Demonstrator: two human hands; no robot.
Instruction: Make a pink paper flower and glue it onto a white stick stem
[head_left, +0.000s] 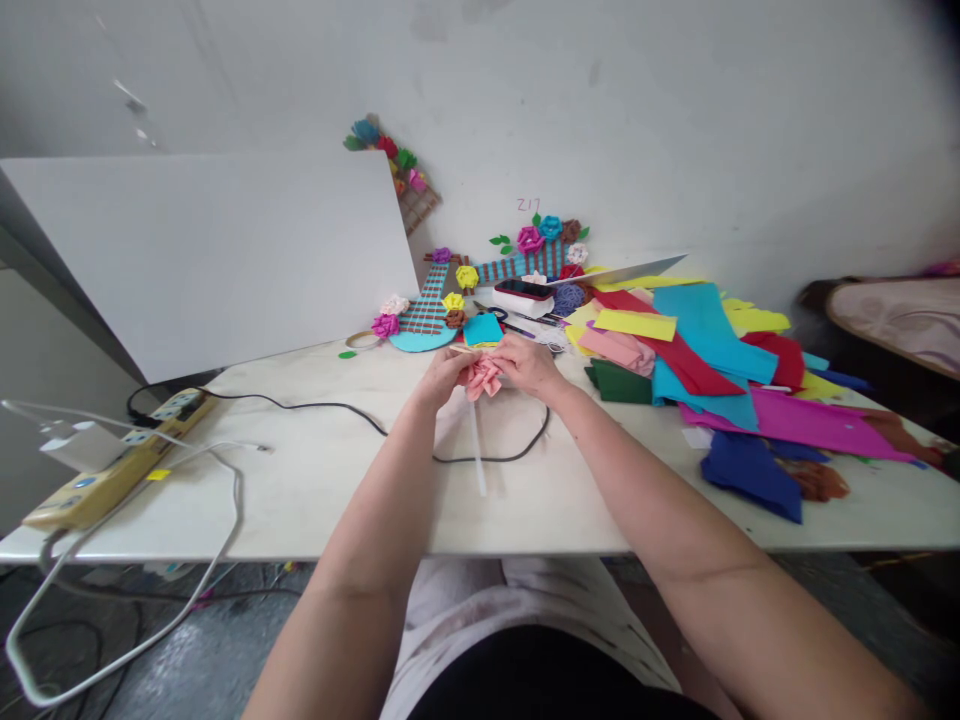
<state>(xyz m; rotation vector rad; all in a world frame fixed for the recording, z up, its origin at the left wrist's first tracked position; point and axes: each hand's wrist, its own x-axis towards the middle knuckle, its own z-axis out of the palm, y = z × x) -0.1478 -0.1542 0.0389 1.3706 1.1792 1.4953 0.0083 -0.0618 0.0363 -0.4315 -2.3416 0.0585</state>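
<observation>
Over the middle of the table, both hands meet at a pink crepe-paper flower (484, 377) with folded petals. My left hand (448, 375) has its fingers closed on the flower's left side. My right hand (529, 365) pinches its upper right edge; the fingertips are partly hidden. Below the flower a translucent white stick (476, 450), like a glue stick, points toward me; its far end is hidden under the flower. A black cord (495, 460) curves around it on the tabletop. Just beyond my hands lies a blue paper square (484, 330).
Coloured crepe paper (697, 340) is heaped on the right. Flower-decorated blue cutouts (431, 310) and a phone (523, 290) on a white box (525, 303) are at the back. A large white board (225, 260) leans left, behind a power strip (112, 480) with cables. A tape roll (364, 340) lies nearby.
</observation>
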